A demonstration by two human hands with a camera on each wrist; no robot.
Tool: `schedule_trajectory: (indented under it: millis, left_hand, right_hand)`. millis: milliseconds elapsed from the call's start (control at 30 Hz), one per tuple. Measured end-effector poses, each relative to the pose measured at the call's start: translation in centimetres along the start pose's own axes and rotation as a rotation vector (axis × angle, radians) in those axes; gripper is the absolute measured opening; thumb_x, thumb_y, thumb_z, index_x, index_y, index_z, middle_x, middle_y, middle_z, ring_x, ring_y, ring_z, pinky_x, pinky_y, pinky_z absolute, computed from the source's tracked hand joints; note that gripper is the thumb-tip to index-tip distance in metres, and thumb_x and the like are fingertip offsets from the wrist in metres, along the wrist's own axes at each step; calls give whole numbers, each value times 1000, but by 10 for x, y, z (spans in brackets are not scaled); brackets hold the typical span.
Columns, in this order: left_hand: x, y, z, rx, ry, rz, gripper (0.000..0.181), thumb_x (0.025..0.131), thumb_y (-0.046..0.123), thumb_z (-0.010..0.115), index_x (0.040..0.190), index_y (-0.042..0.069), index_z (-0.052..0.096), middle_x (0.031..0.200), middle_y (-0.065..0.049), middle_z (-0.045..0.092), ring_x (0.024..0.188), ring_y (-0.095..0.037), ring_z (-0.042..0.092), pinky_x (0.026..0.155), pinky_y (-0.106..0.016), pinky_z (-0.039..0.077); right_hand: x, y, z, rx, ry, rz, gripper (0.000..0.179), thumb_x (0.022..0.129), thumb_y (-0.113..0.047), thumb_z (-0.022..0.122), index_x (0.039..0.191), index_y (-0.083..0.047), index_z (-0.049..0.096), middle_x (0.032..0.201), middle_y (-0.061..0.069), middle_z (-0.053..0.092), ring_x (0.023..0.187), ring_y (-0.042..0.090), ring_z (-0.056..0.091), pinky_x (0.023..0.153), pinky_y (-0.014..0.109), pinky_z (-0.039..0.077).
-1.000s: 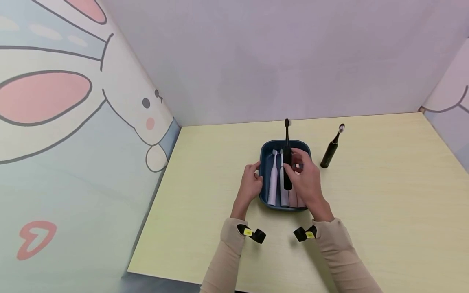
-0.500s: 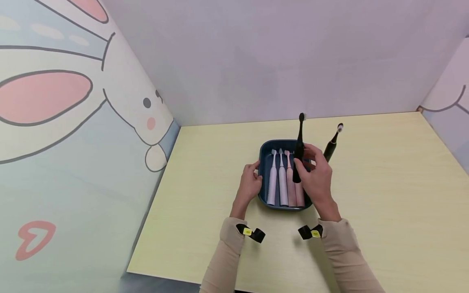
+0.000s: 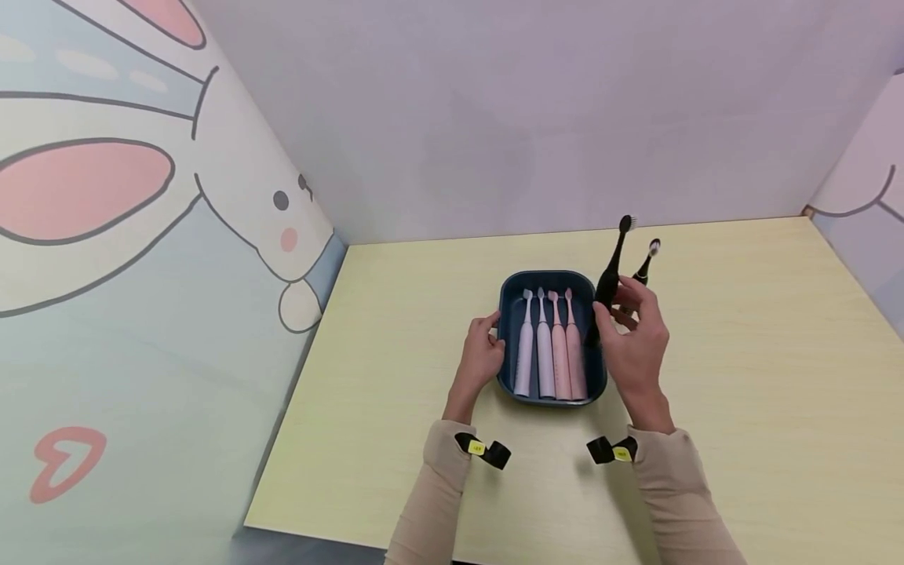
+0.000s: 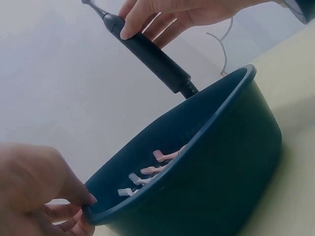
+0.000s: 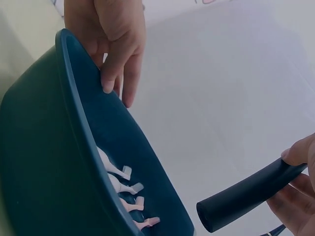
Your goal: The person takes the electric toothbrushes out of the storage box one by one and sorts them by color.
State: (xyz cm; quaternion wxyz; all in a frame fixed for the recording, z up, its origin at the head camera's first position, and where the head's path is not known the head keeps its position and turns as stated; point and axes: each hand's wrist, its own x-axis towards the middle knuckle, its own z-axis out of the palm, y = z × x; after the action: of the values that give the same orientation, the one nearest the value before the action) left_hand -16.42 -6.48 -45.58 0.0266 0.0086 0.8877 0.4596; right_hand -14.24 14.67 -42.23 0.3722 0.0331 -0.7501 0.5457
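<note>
A dark blue plastic basin (image 3: 551,403) stands on the table. In it lie two pale white-lilac electric toothbrushes (image 3: 524,357) and two pink ones (image 3: 575,365), side by side with heads toward the back wall. My left hand (image 3: 482,353) pinches the basin's left rim between thumb and fingers, as the left wrist view shows up close. Over the basin's right edge, my right hand (image 3: 637,341) grips a black electric toothbrush (image 4: 152,59) by its handle, head up and tilted right. Behind that hand is a second black electric toothbrush (image 3: 643,272), its handle mostly hidden.
The light wooden table (image 3: 741,377) extends on both sides of the basin. A plain pale wall (image 3: 494,118) rises at its back edge, and a wall with a cartoon rabbit (image 3: 240,196) borders the left side.
My right hand has carried the black toothbrush rightward from above the middle of the basin to its right edge, uncovering the pink toothbrushes. The left hand has stayed at the rim.
</note>
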Motion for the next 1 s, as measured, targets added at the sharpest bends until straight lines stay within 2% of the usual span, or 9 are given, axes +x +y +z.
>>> schedule_trajectory:
  millis: [200, 433, 700, 1000]
  left_hand:
    - [0, 0, -1, -2, 2, 0, 50, 92, -1, 53, 141, 4, 46, 124, -13, 50, 78, -13, 49, 71, -24, 44]
    - [2, -2, -1, -15, 5, -8, 50, 92, -1, 52, 141, 4, 46, 124, -13, 49, 78, -14, 48, 70, -24, 43]
    - [2, -2, -1, -9, 2, -22, 50, 92, -1, 52, 142, 6, 45, 124, -12, 49, 79, -13, 48, 70, -23, 43]
    - [1, -2, -1, -14, 4, -15, 50, 92, 0, 53, 141, 5, 46, 123, -12, 49, 78, -13, 48, 70, -23, 43]
  right_hand:
    - [2, 3, -9, 3, 91, 38, 46, 82, 0, 70, 126, -6, 58, 109, 16, 63, 93, 1, 60, 78, 10, 48]
    - [3, 6, -14, 22, 181, 86, 45, 80, 5, 69, 124, 0, 58, 106, 11, 63, 93, 6, 61, 80, 14, 50]
    - [5, 31, -22, 19, 231, 92, 41, 82, -3, 69, 122, -7, 60, 110, -4, 63, 95, 6, 62, 80, 14, 50]
    - [10, 57, -27, 18, 276, 135, 38, 82, -1, 68, 119, -3, 60, 104, -11, 59, 94, 8, 61, 78, 15, 51]
